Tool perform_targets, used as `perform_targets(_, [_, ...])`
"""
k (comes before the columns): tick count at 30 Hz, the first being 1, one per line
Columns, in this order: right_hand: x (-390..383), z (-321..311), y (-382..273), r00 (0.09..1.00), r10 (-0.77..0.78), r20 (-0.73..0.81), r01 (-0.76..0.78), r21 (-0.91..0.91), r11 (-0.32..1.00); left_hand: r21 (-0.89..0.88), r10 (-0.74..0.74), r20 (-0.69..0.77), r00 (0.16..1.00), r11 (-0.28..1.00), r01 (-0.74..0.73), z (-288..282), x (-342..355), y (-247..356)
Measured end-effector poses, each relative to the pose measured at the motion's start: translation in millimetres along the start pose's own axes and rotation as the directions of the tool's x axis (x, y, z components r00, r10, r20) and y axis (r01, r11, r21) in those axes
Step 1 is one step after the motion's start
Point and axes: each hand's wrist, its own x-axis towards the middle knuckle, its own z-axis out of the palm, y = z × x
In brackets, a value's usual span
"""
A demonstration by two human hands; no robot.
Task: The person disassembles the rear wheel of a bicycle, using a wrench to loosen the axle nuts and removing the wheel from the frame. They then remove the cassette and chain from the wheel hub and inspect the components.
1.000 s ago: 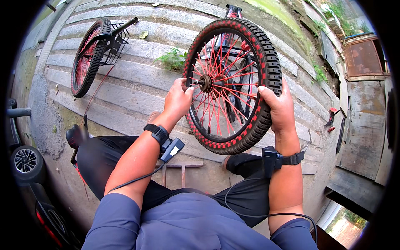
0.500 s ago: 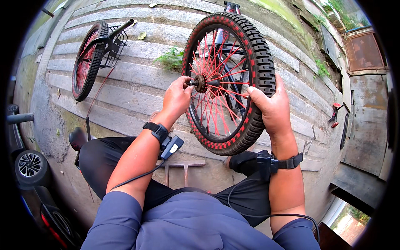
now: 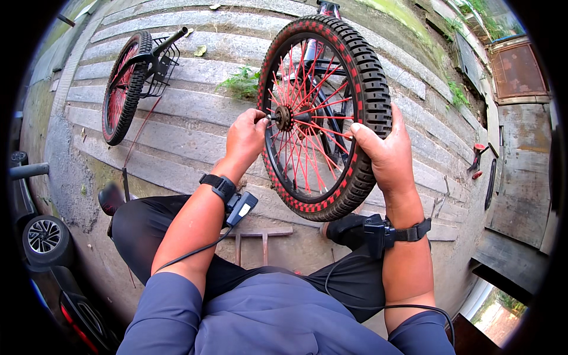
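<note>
A bicycle wheel (image 3: 319,205) with red spokes, a black rim and a red-checkered knobby tyre is held upright in front of me. My left hand (image 3: 248,135) is closed, thumb and fingers pinched at the outer end of the threaded axle beside the sprocket (image 3: 283,119); what sits between the fingertips is too small to tell. My right hand (image 3: 384,154) grips the tyre's right side, thumb over the inner edge. Behind the wheel is a black bicycle frame (image 3: 334,77), largely hidden by it.
A detached front wheel (image 3: 115,127) with fork and basket lies at upper left on stone slabs (image 3: 136,130). A T-shaped piece (image 3: 263,231) lies between my legs. A car (image 3: 80,302) is at left; a saddle (image 3: 476,154) and worn boards (image 3: 515,177) are at right.
The wheel and my right hand have shifted a little left since a second ago. My left hand has also moved left, its pinched fingers now at the axle's tip.
</note>
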Motion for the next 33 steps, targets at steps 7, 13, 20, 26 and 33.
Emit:
perform_targets(7, [0, 1, 0, 1.000, -0.012, -0.008, 0.012, -0.004, 1.000, 0.081, 0.036, 0.026, 0.999, 0.996, -0.038, -5, 0, 10])
perform_targets(13, [0, 2, -2, 1.000, 0.001, -0.008, -0.001, -0.003, 1.000, 0.153, 0.099, 0.013, 0.995, 0.983, -0.100, -2, 2, 4])
perform_targets(20, [-2, 4, -3, 0.999, -0.011, -0.039, 0.010, -0.030, 0.999, 0.245, 0.044, 0.055, 0.998, 0.968, -0.056, 5, 10, -4])
perform_targets(26, [-3, 6, -8, 1.000, 0.005, -0.007, -0.006, -0.056, 0.998, -0.089, -0.267, 0.200, 0.943, 0.953, 0.289, 9, 18, -14])
perform_targets(33, [0, 4, -3, 0.999, -0.034, -0.021, 0.032, -0.074, 0.997, -0.084, -0.257, 0.221, 0.941, 0.956, 0.281, 7, 16, -10])
